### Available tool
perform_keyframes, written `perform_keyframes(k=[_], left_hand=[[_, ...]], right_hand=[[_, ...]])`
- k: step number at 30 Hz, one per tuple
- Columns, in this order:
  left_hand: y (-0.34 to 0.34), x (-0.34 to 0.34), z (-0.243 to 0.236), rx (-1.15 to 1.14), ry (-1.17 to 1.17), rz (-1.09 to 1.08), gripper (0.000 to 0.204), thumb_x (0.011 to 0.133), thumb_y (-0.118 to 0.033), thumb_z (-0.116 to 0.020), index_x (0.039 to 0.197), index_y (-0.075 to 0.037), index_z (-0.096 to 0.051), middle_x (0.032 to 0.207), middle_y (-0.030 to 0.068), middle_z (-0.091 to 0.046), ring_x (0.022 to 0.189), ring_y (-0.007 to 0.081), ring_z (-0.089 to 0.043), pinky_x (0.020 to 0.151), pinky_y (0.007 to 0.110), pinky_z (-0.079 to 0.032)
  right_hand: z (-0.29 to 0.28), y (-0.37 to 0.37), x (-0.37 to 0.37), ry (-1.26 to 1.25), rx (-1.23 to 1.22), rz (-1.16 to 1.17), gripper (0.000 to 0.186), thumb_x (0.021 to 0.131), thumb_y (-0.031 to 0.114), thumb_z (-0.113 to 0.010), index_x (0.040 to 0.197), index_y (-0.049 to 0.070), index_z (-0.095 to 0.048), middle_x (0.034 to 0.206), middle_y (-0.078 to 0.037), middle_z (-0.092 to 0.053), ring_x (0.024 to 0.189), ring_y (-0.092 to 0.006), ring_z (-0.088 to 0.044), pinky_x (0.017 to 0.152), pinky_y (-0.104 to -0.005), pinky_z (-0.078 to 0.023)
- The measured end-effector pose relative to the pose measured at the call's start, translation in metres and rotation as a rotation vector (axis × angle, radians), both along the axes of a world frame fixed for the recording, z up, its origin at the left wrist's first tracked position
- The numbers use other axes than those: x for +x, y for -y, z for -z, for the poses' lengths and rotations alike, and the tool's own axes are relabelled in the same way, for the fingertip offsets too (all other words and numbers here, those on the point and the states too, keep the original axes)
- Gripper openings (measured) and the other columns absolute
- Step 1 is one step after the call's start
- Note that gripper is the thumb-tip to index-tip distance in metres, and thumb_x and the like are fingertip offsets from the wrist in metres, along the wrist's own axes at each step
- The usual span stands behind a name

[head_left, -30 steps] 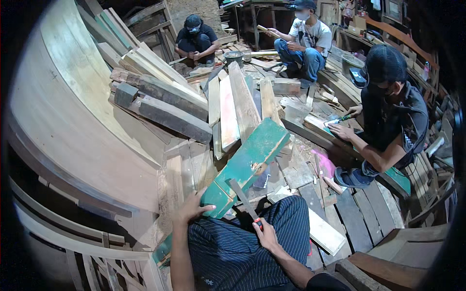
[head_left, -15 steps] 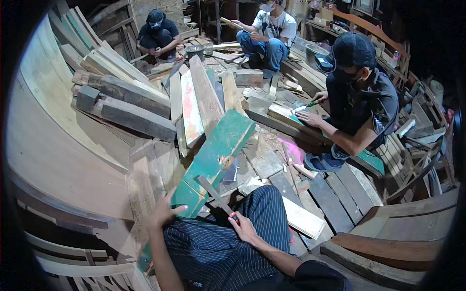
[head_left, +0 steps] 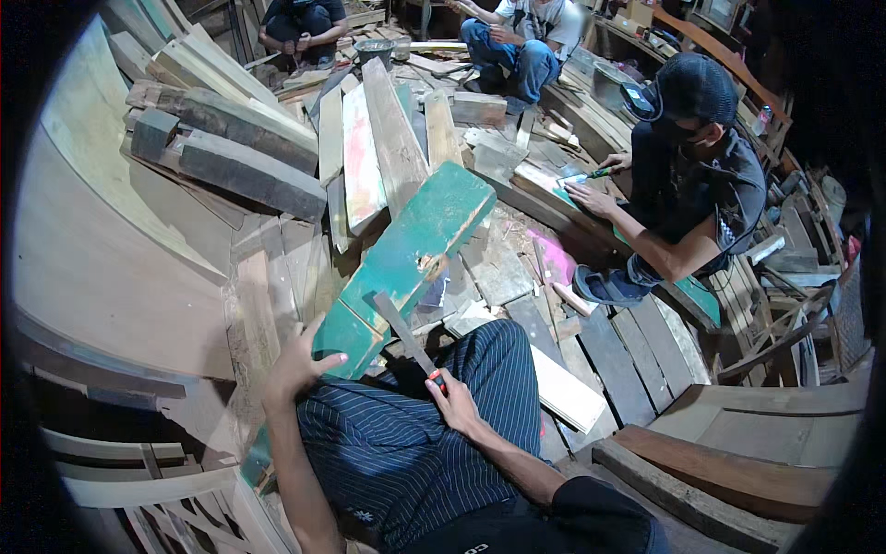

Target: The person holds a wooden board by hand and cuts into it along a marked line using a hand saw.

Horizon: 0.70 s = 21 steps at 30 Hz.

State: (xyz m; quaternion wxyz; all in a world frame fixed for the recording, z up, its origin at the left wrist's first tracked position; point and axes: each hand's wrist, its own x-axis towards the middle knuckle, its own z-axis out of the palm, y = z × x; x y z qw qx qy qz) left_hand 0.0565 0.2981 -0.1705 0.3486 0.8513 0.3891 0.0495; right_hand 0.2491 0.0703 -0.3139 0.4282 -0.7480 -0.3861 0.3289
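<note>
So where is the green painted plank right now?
In the head view the green plank slants across the centre, its lower end under the left hand, beside the chisel in the right hand.

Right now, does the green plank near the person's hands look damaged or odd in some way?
Yes. The green plank has worn paint, and bare wood shows at a chipped spot on its right edge. It lies tilted across a messy pile of boards. The left hand rests on its lower end; the right hand holds a flat tool.

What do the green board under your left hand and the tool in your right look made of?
Green plank: wood, it seems, with worn green paint; bare pale patches show at chips and edges. Tool in the right hand: flat grey blade, likely metal, with a red grip, perhaps plastic. The left hand rests on the plank's near end.
</note>
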Motion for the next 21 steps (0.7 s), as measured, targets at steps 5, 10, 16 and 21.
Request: perform_keyframes(k=[5,10,16,21], left_hand=[[-0.001,-0.004,0.003,0.019,0.017,0.005,0.09,0.074,-0.042,-0.079,0.146,-0.003,-0.042,0.121,0.0293,-0.053,0.114,0.0412,-0.056,0.1,0.044,-0.043],[-0.004,-0.004,0.007,0.023,0.009,0.02,0.09,0.075,-0.043,-0.079,0.145,-0.001,-0.041,0.123,0.0302,-0.053,0.115,0.0419,-0.055,0.1,0.044,-0.043],[-0.002,-0.005,0.007,0.053,0.014,0.019,0.091,0.075,-0.044,-0.08,0.144,0.0,-0.042,0.123,0.0312,-0.053,0.115,0.0419,-0.055,0.101,0.044,-0.043],[0.0,-0.004,0.004,0.057,0.008,0.025,0.088,0.075,-0.04,-0.081,0.145,-0.003,-0.043,0.123,0.0317,-0.053,0.115,0.0422,-0.055,0.102,0.044,-0.043]], right_hand=[[0.007,0.001,-0.001,-0.025,0.02,-0.023,0.026,0.099,0.027,-0.057,0.111,0.004,-0.053,0.078,-0.024,-0.06,0.071,-0.043,-0.061,0.064,-0.0472,-0.045],[0.011,-0.001,-0.001,0.029,0.11,0.007,0.025,0.099,0.026,-0.056,0.108,0.003,-0.053,0.08,-0.026,-0.061,0.074,-0.0462,-0.061,0.062,-0.0483,-0.044],[0.005,0.001,-0.001,-0.009,0.103,-0.002,0.025,0.099,0.026,-0.056,0.107,0.002,-0.052,0.08,-0.027,-0.06,0.077,-0.0481,-0.06,0.063,-0.0492,-0.044],[0.002,0.003,-0.002,-0.009,0.016,-0.02,0.03,0.1,0.031,-0.054,0.112,0.004,-0.053,0.081,-0.025,-0.062,0.079,-0.0465,-0.062,0.067,-0.0493,-0.046]])
